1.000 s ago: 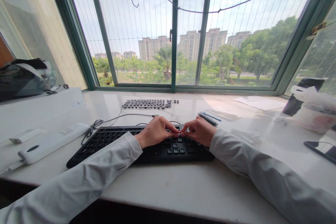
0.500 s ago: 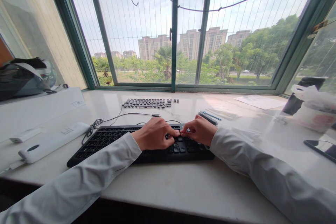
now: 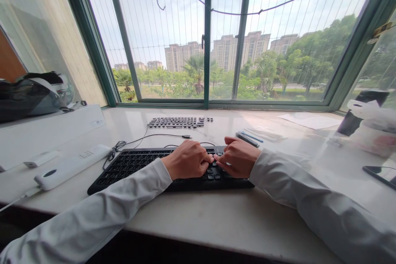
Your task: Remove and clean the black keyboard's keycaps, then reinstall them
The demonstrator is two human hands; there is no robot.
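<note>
A black keyboard (image 3: 123, 172) lies on the white counter, its left part showing key sockets without caps and several caps seated toward the right. My left hand (image 3: 188, 160) rests over its right half, fingers curled and tips pressed together at the keys; whatever they may hold is hidden. Facing it, my right hand (image 3: 239, 157) touches the same spot with an outstretched index finger, thumb raised apart and nothing visible between them. Behind the keyboard, loose black keycaps (image 3: 177, 122) lie in rows.
A cable with a USB plug (image 3: 186, 136) runs behind the keyboard. Pen-like tools (image 3: 247, 138) lie beyond my right hand. A white power strip (image 3: 72, 167) is at left, near a white box (image 3: 83, 126) and a helmet (image 3: 37, 93). A phone (image 3: 382, 176) lies far right.
My right thumb has lifted away from the index finger, where both were pinched together before. My left hand stays at the same keys. The view has shifted slightly.
</note>
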